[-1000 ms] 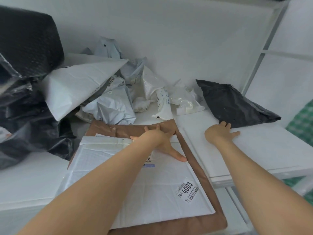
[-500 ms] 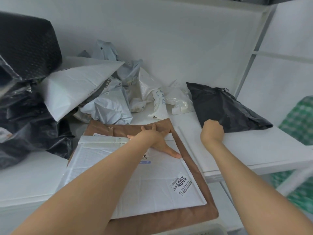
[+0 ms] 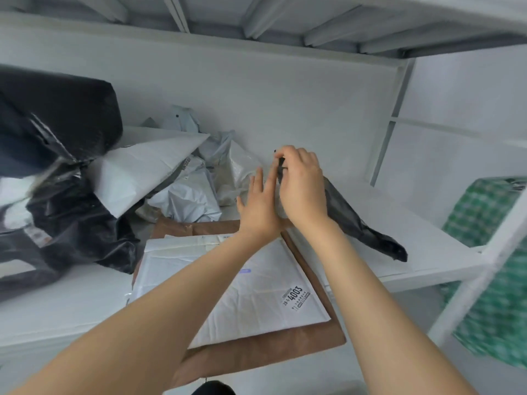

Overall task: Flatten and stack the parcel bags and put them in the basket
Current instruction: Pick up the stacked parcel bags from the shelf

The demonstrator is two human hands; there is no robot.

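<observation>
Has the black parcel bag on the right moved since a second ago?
Yes: the right hand has lifted one end of the black bag up off the white shelf.

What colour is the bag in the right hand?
Black: the crumpled plastic parcel bag gripped by the right hand; head view.

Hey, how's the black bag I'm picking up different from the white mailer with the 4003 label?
The black bag is dark, limp and wrinkled; the white mailer is pale and smooth. The right hand grips the black bag at one end, raised, its other end trailing to the shelf; the white mailer lies flat on a brown bag. Both are parcel bags.
</observation>
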